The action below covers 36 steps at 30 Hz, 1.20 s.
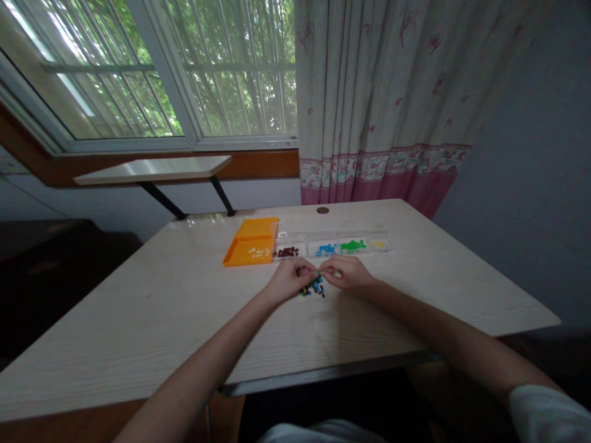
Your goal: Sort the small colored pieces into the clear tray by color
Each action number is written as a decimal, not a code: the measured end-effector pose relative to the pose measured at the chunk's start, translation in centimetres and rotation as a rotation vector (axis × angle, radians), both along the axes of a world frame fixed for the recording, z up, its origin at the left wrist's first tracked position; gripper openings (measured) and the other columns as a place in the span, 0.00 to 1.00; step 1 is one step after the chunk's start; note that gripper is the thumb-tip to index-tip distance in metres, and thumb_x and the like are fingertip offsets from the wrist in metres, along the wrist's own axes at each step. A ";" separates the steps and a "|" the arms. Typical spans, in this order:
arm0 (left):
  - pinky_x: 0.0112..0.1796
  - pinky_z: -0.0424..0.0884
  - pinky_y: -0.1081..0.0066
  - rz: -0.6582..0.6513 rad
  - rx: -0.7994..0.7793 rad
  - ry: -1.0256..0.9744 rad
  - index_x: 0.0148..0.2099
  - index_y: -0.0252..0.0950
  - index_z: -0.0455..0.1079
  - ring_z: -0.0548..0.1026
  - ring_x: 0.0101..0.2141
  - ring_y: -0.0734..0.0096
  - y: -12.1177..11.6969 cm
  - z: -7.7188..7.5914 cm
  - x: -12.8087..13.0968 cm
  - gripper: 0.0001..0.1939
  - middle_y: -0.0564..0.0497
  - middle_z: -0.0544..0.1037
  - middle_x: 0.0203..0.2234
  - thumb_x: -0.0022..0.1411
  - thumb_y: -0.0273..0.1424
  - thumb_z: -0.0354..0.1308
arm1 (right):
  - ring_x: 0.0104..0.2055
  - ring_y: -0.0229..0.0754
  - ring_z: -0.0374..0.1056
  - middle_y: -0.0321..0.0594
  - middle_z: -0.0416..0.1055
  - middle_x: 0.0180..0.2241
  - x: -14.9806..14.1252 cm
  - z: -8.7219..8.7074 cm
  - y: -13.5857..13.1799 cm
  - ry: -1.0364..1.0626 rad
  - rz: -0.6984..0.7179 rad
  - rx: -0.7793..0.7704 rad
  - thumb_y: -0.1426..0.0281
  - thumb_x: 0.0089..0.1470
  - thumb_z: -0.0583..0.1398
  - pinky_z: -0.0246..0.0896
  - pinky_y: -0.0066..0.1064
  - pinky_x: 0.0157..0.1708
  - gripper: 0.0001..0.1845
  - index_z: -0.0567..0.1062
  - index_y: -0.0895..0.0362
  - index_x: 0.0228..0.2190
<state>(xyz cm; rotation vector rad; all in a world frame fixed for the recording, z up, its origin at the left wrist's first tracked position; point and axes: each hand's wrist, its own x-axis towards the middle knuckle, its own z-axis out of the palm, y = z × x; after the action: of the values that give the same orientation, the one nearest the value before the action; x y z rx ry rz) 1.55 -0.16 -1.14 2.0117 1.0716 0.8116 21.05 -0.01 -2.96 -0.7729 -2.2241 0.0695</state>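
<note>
Over the middle of the table, my left hand (289, 280) and my right hand (349, 272) meet with pinched fingertips. Between them shows a small green piece (318, 272), too small to make out in detail. A pile of tiny brown, blue and green pieces (316, 287) lies on the table just below the fingers, partly hidden by my left hand. Behind my hands, a clear divided tray (302, 248) holds brown pieces (286, 251), blue pieces (326, 249), green pieces (353, 245) and a few yellow pieces (378, 244) in separate groups.
An open orange case (252, 231) stands left of the clear tray, with small pale pieces in its near half. The light wooden table (184, 320) reaches a window wall. A raised shelf (157, 169) on black supports rises at the back left. A patterned curtain (369, 92) hangs behind.
</note>
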 end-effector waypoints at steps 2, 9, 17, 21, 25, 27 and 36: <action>0.19 0.53 0.79 0.002 0.013 0.006 0.31 0.30 0.73 0.58 0.18 0.81 0.0 0.1 0.0 0.12 0.55 0.63 0.16 0.51 0.35 0.56 | 0.26 0.33 0.65 0.38 0.71 0.25 0.0 0.0 0.0 -0.008 -0.007 0.021 0.69 0.52 0.54 0.58 0.23 0.28 0.08 0.73 0.57 0.31; 0.21 0.55 0.78 0.005 0.136 0.046 0.31 0.31 0.73 0.60 0.20 0.79 -0.1 0.2 -0.2 0.10 0.54 0.66 0.18 0.53 0.32 0.55 | 0.26 0.33 0.65 0.37 0.70 0.25 -0.1 0.2 -0.1 -0.005 -0.012 0.006 0.65 0.53 0.55 0.58 0.23 0.29 0.10 0.73 0.57 0.32; 0.28 0.60 0.77 -0.011 0.390 0.099 0.32 0.34 0.72 0.66 0.25 0.77 -0.2 0.2 -0.5 0.06 0.52 0.70 0.22 0.54 0.30 0.55 | 0.25 0.32 0.65 0.37 0.70 0.24 -0.2 0.2 0.0 0.026 -0.012 -0.014 0.64 0.52 0.56 0.58 0.22 0.28 0.11 0.73 0.58 0.32; 0.27 0.60 0.77 -0.007 0.408 0.109 0.32 0.34 0.73 0.66 0.25 0.77 -0.1 0.1 -0.6 0.06 0.53 0.70 0.22 0.55 0.30 0.55 | 0.25 0.32 0.65 0.37 0.71 0.25 -0.3 0.2 0.0 0.041 0.003 0.001 0.64 0.52 0.57 0.58 0.22 0.28 0.10 0.73 0.58 0.31; 0.27 0.60 0.77 -0.022 0.394 0.102 0.32 0.34 0.73 0.66 0.25 0.77 -0.1 0.2 -0.6 0.07 0.52 0.70 0.22 0.55 0.31 0.55 | 0.25 0.33 0.65 0.37 0.71 0.25 -0.2 0.1 0.0 0.047 0.004 0.003 0.65 0.52 0.57 0.59 0.23 0.28 0.09 0.73 0.57 0.31; 0.27 0.60 0.77 -0.024 0.390 0.098 0.32 0.34 0.73 0.65 0.25 0.77 -0.2 0.3 -0.6 0.07 0.52 0.70 0.22 0.55 0.31 0.55 | 0.25 0.33 0.65 0.37 0.71 0.25 -0.1 0.0 0.1 0.050 0.003 0.002 0.64 0.52 0.56 0.59 0.23 0.28 0.09 0.73 0.57 0.32; 0.27 0.60 0.77 -0.015 0.362 0.090 0.32 0.34 0.73 0.66 0.25 0.77 -0.2 0.4 -0.4 0.07 0.52 0.71 0.22 0.55 0.31 0.56 | 0.25 0.32 0.64 0.37 0.71 0.25 -0.2 0.2 0.0 0.047 0.003 0.027 0.65 0.52 0.56 0.59 0.23 0.27 0.10 0.73 0.57 0.32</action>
<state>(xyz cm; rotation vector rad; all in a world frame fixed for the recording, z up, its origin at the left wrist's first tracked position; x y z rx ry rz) 1.12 -0.36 -0.74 2.3739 1.0131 0.9704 20.85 -0.06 -2.75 -0.7461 -2.1774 0.0583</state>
